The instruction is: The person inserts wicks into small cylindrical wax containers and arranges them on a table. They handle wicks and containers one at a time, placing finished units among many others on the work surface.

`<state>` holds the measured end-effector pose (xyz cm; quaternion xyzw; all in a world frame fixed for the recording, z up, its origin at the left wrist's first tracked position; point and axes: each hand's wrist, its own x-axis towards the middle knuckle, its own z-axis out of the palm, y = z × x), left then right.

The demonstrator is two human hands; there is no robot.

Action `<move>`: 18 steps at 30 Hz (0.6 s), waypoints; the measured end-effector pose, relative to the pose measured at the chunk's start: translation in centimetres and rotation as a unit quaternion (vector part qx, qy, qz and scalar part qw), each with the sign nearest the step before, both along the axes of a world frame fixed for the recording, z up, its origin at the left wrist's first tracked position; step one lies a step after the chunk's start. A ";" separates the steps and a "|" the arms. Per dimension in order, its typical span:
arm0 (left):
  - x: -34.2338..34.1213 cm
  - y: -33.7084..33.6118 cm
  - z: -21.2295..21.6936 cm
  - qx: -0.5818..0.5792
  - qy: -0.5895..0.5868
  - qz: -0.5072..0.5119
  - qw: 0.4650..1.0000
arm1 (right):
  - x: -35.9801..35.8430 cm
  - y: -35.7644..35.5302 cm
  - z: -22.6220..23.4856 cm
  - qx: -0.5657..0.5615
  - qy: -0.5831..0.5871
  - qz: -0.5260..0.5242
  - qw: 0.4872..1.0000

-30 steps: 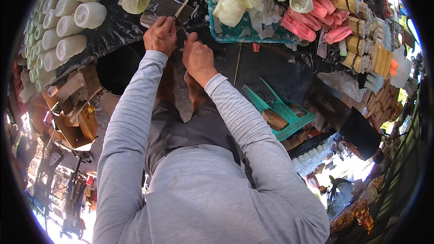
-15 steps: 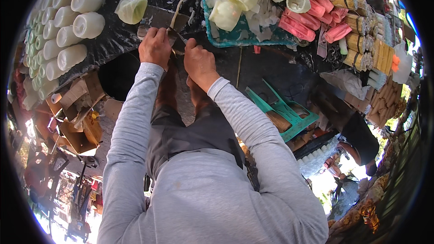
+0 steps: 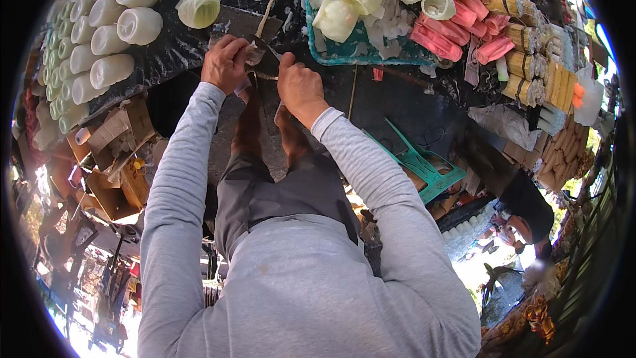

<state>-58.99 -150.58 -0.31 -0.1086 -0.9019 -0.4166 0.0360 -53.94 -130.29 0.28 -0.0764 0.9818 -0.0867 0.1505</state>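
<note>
Nearest us we see a grey ribbed-knit shirt (image 3: 285, 278), its sleeves bunched into fine creases, above smooth dark shorts (image 3: 245, 189). Past the cuffs, the right hand (image 3: 301, 89) is curled tightly round a knife (image 3: 270, 50), whose handle is hidden in the fist while the thin metal blade points up and to the left. The left hand (image 3: 225, 63) has its thumb and fingers closed on a pale piece (image 3: 254, 56), which lies just beside the blade, at the table's near edge; its material we cannot tell. Just beyond are a flat brown board (image 3: 238, 21) and a slender, rough, pale stick (image 3: 269, 13) on crinkled, glossy black sheeting (image 3: 179, 46). To the left we find a pale green, waxy-looking cup (image 3: 199, 8) with a folded rim, then rows of smooth, rounded white cups (image 3: 139, 25). To the right, a teal tray (image 3: 371, 61) with a crusted rim bears petal-edged pale cups (image 3: 336, 20); beside it lie pink, ridged, elongated pieces (image 3: 437, 41) and dark-banded bundles of yellowish sticks (image 3: 523, 63). Farther off we make out a green plastic stool (image 3: 434, 176) tipped over, open cardboard boxes (image 3: 116, 192) and a person in dark clothing (image 3: 527, 205).
</note>
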 end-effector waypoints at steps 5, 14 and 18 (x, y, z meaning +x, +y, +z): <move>0.5 -1.5 2.5 0.115 -0.088 0.044 0.989 | 0.3 2.0 1.4 -0.059 -0.012 0.013 0.998; 5.4 0.8 7.0 0.327 -0.236 0.053 0.913 | 0.0 -1.2 7.6 -0.660 -0.210 -0.358 0.626; 7.3 0.4 8.0 0.253 -0.278 0.046 0.926 | -3.8 0.0 8.2 -0.664 -0.165 -0.403 0.608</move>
